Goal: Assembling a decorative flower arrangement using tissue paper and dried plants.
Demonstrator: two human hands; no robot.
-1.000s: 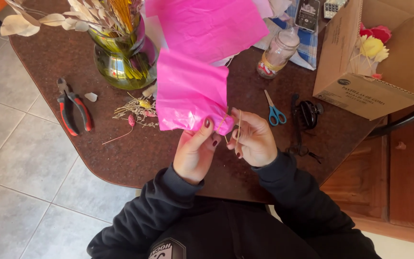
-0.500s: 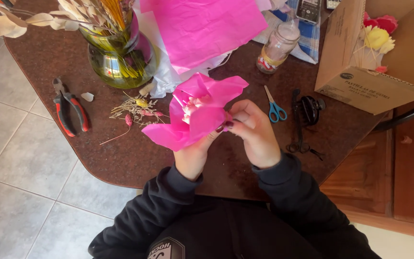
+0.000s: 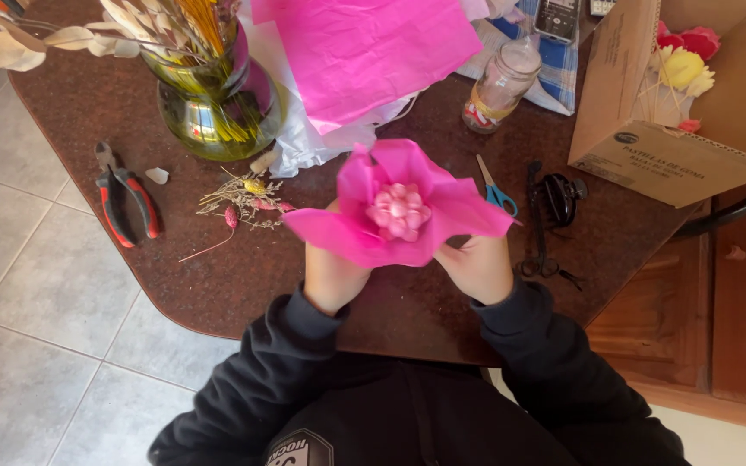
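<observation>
A bright pink tissue-paper wrap (image 3: 360, 226) is gathered like petals around a pale pink flower head (image 3: 399, 210). Both hands hold it from underneath above the brown table (image 3: 218, 285). My left hand (image 3: 331, 276) grips the left underside of the paper. My right hand (image 3: 477, 267) grips the right underside. The fingers of both hands are mostly hidden by the paper.
A green glass vase (image 3: 218, 103) with dried stems stands at the back left. Red-handled pliers (image 3: 127, 203) and dried sprigs (image 3: 243, 203) lie left. Pink paper sheets (image 3: 364, 47), a jar (image 3: 502, 86), blue scissors (image 3: 496, 190), black scissors (image 3: 539, 224) and a cardboard box (image 3: 649, 129) are behind.
The flat pink sheet held between the hands has been gathered up around a pale pink flower head and now opens upward like petals. Both hands moved beneath it.
</observation>
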